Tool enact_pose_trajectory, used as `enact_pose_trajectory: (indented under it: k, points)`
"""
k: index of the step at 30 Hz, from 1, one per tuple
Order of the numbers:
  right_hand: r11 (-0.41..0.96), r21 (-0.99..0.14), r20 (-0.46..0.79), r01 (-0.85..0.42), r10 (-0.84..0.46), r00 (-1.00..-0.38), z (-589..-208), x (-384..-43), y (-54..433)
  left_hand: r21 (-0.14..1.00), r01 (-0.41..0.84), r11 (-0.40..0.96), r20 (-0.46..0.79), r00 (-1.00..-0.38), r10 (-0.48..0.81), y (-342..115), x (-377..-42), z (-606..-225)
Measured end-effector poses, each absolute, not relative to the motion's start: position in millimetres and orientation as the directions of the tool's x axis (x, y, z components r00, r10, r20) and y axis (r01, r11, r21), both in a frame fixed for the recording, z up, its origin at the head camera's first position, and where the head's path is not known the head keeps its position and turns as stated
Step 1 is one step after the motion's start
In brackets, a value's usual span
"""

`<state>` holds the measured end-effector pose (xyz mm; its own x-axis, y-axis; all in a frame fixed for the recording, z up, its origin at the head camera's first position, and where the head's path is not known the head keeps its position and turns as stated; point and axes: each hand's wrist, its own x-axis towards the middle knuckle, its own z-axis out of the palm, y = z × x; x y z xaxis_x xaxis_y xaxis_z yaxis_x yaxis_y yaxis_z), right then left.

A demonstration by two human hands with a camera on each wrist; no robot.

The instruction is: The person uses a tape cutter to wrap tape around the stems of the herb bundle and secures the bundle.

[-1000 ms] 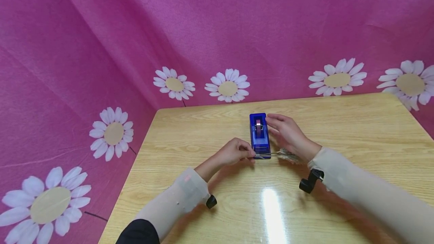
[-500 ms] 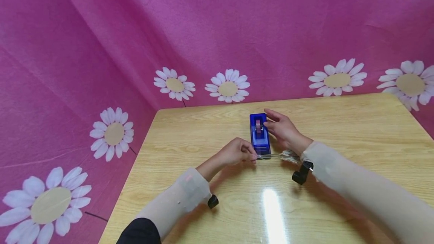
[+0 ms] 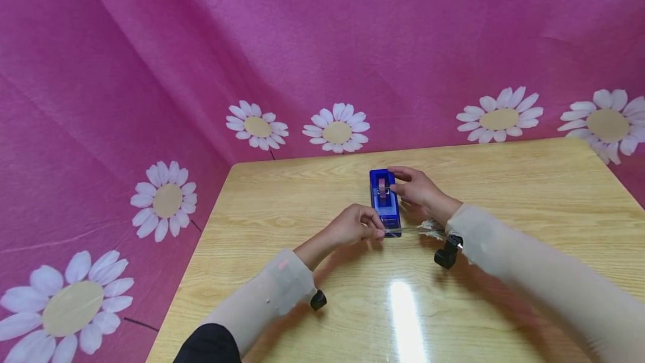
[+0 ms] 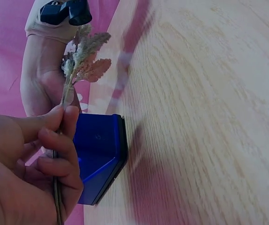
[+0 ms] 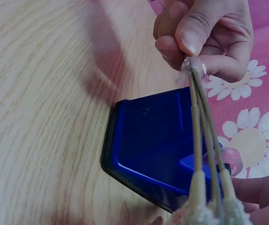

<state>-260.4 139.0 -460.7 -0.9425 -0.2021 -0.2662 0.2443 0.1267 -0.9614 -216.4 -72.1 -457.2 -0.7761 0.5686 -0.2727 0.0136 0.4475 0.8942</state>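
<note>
In the head view my left hand [image 3: 354,225] pinches a small bunch of dried flower stems [image 5: 208,136] between thumb and fingertips. Clear tape [image 5: 194,68] wraps the stem ends beside those fingertips. Fluffy pale flower heads [image 4: 88,54] lie at the opposite end, towards my right wrist. Beneath the stems stands a blue tape dispenser [image 3: 387,210] carrying a pinkish tape roll [image 3: 382,188]. My right hand [image 3: 418,190] holds the dispenser at its far right side, with fingertips near the roll; its other fingers are partly hidden.
The dispenser and hands are over a light wooden table [image 3: 282,200]. A pink curtain printed with daisies [image 3: 322,43] closes off the back and left. Black wrist cameras [image 3: 445,256] hang below both wrists. A light reflection shows on the table in front.
My right hand has moved left and forward from beside the dispenser onto its far right side. The left hand has shifted slightly right with the stems, still pinching them.
</note>
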Motion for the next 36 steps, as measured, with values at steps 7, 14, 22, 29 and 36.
enact_pose_trajectory:
  k: [7, 14, 22, 29, 36]
  points:
    - [0.178, -0.955, -0.269, 0.236, -0.196, -0.943, -457.6, -260.3, 140.4, 0.891, -0.034, 0.453, -0.312, -0.771, 0.556, -73.9, -213.3, -456.1]
    - [0.178, -0.956, -0.269, 0.235, -0.201, -0.942, -458.3, -260.5, 140.3, 0.866, -0.050, 0.498, -0.368, -0.739, 0.565, -76.3, -211.8, -460.5]
    - [0.184, -0.953, -0.277, 0.243, -0.190, -0.942, -460.0, -261.0, 140.2, 0.880, -0.053, 0.472, -0.351, -0.742, 0.572, -76.8, -210.2, -457.3]
    - [0.199, -0.949, -0.282, 0.245, -0.191, -0.940, -459.2, -263.5, 140.8, 0.858, 0.023, 0.513, -0.300, -0.789, 0.536, -77.3, -209.4, -451.5]
    - [0.188, -0.952, -0.278, 0.241, -0.205, -0.938, -457.9, -262.9, 140.9, 0.855, 0.068, 0.515, -0.251, -0.813, 0.525, -76.6, -207.1, -443.3]
